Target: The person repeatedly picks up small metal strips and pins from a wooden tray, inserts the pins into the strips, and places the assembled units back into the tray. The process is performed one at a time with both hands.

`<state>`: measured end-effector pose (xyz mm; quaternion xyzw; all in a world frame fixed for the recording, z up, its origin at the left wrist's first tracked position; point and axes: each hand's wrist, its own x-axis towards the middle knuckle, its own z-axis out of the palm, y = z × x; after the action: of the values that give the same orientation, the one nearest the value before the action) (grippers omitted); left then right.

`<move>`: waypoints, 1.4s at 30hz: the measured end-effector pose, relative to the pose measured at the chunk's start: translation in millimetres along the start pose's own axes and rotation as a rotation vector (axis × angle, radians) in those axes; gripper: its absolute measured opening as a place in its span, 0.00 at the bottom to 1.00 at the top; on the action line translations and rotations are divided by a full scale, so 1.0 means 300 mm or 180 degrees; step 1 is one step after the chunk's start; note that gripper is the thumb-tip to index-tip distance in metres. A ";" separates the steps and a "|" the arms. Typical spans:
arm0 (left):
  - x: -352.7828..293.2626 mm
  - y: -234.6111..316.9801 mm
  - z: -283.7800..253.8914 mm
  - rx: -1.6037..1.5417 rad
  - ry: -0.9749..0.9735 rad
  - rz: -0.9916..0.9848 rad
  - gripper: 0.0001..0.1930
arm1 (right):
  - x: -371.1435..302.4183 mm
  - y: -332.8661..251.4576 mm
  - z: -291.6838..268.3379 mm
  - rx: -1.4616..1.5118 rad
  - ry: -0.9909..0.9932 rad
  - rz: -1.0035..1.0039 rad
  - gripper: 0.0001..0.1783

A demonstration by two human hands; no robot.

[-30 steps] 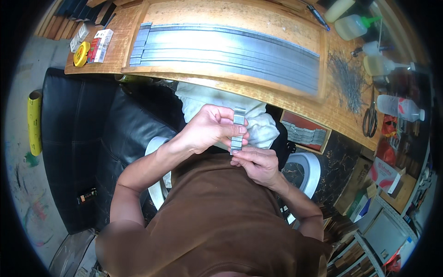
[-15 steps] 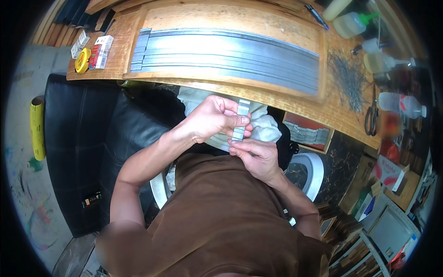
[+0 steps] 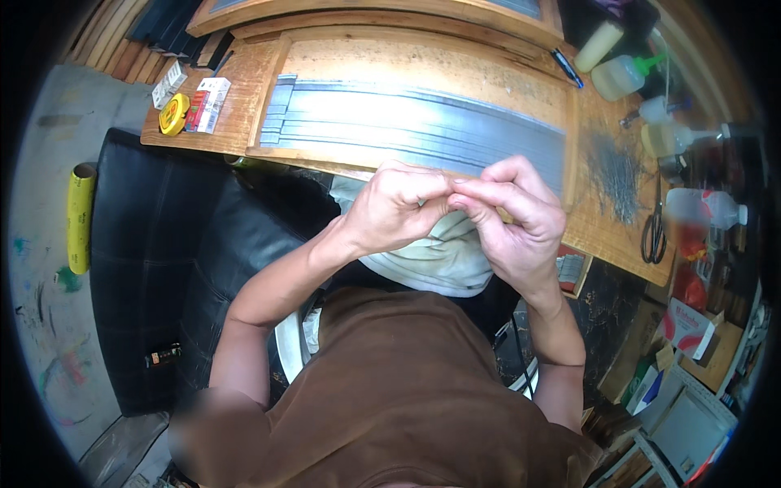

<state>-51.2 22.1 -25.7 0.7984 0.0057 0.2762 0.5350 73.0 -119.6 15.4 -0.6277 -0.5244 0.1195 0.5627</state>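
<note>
My left hand (image 3: 403, 207) and my right hand (image 3: 521, 215) meet in front of the wooden workbench (image 3: 622, 236), above my lap. Both are closed in a pinch, fingertips touching at one spot. Whatever lies between the fingertips is hidden or too small to name. Just beyond them, thin grey strips (image 3: 382, 114) lie side by side in a shallow wooden tray (image 3: 358, 57) on the bench. A pale cloth (image 3: 443, 260) is bunched beneath my hands.
On the bench are a yellow tape measure (image 3: 173, 115), small boxes (image 3: 213, 104), a pile of thin wires (image 3: 614, 175), scissors (image 3: 653, 232), a marker (image 3: 567, 68) and squeeze bottles (image 3: 618, 77). A black sofa (image 3: 142, 268) stands left; a drawer (image 3: 572, 271) shows partly behind my right wrist.
Both hands have risen toward the bench, the right one most. The small grey strip piece held between them earlier no longer shows. The view has shifted, so the bench appears lower.
</note>
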 end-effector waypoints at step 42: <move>-0.241 0.044 -0.012 -0.2860 -0.0578 -0.3516 0.09 | -0.277 0.104 0.147 0.3223 -0.0230 0.3331 0.07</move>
<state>-118.0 -2.5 -44.7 0.4013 0.2502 -0.1268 0.8720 21.6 -154.2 -62.2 -0.4547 -0.0544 0.6215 0.6356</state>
